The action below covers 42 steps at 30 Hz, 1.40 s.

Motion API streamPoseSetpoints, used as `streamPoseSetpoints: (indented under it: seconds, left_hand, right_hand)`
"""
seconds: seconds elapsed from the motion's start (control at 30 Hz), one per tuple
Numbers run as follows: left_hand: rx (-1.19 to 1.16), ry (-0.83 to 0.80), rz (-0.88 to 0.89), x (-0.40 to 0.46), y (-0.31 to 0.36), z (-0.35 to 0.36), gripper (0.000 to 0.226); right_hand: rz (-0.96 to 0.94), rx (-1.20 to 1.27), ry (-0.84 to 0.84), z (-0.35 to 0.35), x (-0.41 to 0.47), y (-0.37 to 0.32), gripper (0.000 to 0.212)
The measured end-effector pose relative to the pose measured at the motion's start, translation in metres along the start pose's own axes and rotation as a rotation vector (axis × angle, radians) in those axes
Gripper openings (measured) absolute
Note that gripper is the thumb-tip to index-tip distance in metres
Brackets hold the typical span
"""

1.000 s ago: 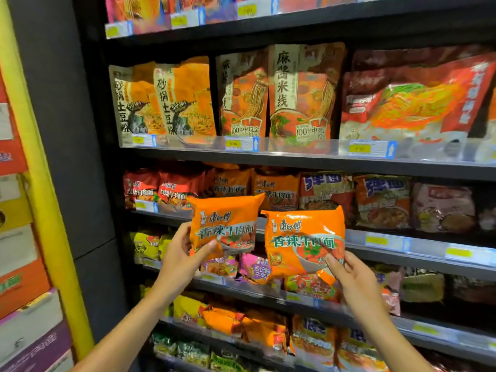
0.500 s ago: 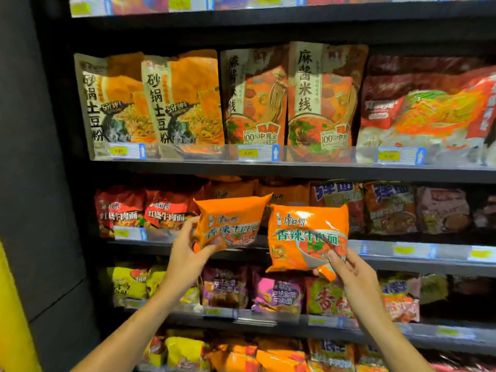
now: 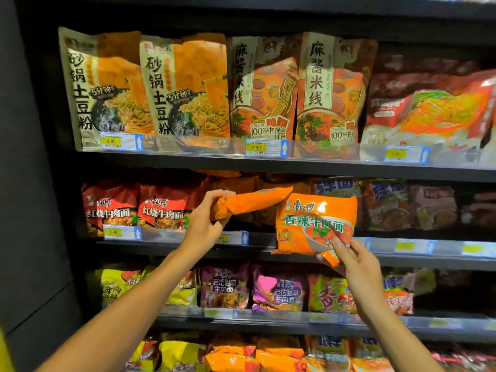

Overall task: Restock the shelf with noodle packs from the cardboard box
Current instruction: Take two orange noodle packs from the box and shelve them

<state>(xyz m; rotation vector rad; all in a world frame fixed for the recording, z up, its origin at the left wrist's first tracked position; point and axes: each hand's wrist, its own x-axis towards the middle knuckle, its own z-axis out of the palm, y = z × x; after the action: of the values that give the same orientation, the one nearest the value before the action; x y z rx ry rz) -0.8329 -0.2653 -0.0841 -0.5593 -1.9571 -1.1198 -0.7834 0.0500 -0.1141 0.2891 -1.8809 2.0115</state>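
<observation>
My left hand (image 3: pixel 208 218) grips one orange noodle pack (image 3: pixel 255 201) by its left end, tipped nearly flat with its far end reaching into the second shelf (image 3: pixel 268 244) over other orange packs. My right hand (image 3: pixel 351 260) pinches the lower right corner of a second orange noodle pack (image 3: pixel 315 224), which hangs upright, face toward me, in front of the same shelf. The cardboard box is out of view.
Red noodle packs (image 3: pixel 139 208) fill the second shelf's left side, darker packs (image 3: pixel 386 205) its right. Tall noodle bags (image 3: pixel 185 89) stand on the shelf above. Purple and yellow packs (image 3: pixel 252 288) line the shelf below. A dark side panel (image 3: pixel 35 183) bounds the left.
Both hands rose and moved closer to the shelf. The left pack tipped from upright to nearly flat and went toward the second shelf. The right pack stayed upright.
</observation>
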Motion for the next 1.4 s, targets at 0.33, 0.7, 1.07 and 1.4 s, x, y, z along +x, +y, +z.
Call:
streamPoseSetpoints:
  seconds: [0.33,0.7,1.07,1.4]
  left_hand:
    - [0.284,-0.251,-0.322,0.034,-0.034,0.007,0.034]
    - [0.345,-0.231,-0.632,0.054,-0.024,0.018,0.034]
    - [0.815,-0.142,0.054,0.025,-0.016,0.041,0.031]
    - [0.969,-0.726,-0.026,0.004,-0.007,0.046,0.073]
  right_hand:
    - [-0.006,-0.020,0.050,-0.015,0.008,0.010,0.018]
    - [-0.020,-0.057,0.041,-0.017,0.024,0.009,0.026]
    - [0.006,0.024,-0.032,0.010,0.075,0.001,0.026]
    - [0.022,-0.707,-0.065,0.028,0.142,0.014,0.036]
